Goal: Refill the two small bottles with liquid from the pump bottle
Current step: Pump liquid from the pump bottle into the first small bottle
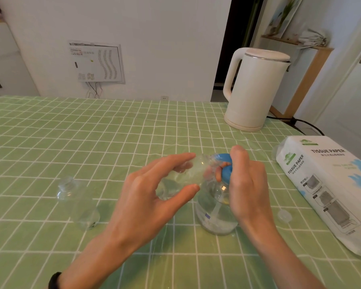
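A clear pump bottle [216, 213] with a blue pump head [226, 165] stands on the green checked tablecloth, a little liquid in its bottom. My right hand [248, 182] is curled round the pump head from the right. My left hand [154, 197] holds a small clear bottle [181, 178] tilted on its side, its mouth up against the pump's spout. A second small clear bottle [77, 203] stands uncapped to the left, apart from both hands. A small clear cap [284, 215] lies to the right of the pump bottle.
A white electric kettle [256, 88] stands at the back right with its black cord [304, 124] trailing off the table. A pack of tissue paper [329, 188] lies along the right edge. The tablecloth [92, 138] spreads out to the left and back.
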Tool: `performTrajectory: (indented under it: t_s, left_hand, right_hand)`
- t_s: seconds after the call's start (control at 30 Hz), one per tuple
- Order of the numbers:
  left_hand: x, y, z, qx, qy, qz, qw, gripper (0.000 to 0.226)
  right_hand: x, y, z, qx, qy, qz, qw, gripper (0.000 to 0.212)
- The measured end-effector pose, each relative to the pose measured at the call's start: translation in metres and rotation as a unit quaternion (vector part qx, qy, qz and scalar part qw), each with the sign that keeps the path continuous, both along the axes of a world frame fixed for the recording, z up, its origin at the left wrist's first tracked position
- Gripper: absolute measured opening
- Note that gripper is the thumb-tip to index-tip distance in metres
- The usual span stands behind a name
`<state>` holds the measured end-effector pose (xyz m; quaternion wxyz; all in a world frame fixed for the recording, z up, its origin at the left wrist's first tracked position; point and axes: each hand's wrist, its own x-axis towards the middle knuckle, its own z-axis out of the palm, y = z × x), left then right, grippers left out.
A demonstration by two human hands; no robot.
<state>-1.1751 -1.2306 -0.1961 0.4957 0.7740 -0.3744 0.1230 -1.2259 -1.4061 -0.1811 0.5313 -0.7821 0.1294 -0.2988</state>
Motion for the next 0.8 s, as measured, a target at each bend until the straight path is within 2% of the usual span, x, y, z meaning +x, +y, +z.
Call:
performTrajectory:
  t_s: [0.13, 0.53, 0.67, 0.8]
  left_hand:
    - [0.0012, -0.0001, -0.0007, -0.002, -0.007, 0.006, 1.0, 0.05]
    - [0.0008, -0.0005, -0.002, 0.006, -0.024, 0.02, 0.999, 0.05]
    - [0.0014, -0.0001, -0.0025, 0.011, -0.026, 0.031, 0.999, 0.049]
    - [0.0011, -0.0002, -0.0024, 0.011, -0.028, 0.033, 0.999, 0.049]
  right_hand:
    - [0.0016, -0.0016, -0.0051, -0.003, -0.009, -0.007, 1.0, 0.069]
    - [0.0003, -0.0013, -0.0019, 0.006, -0.006, 0.008, 1.0, 0.06]
    - [0.0012, -0.0021, -0.0053, 0.008, -0.005, -0.004, 1.0, 0.07]
    - [0.0019, -0.0024, -0.0043, 0.018, -0.01, 0.0, 1.0, 0.064]
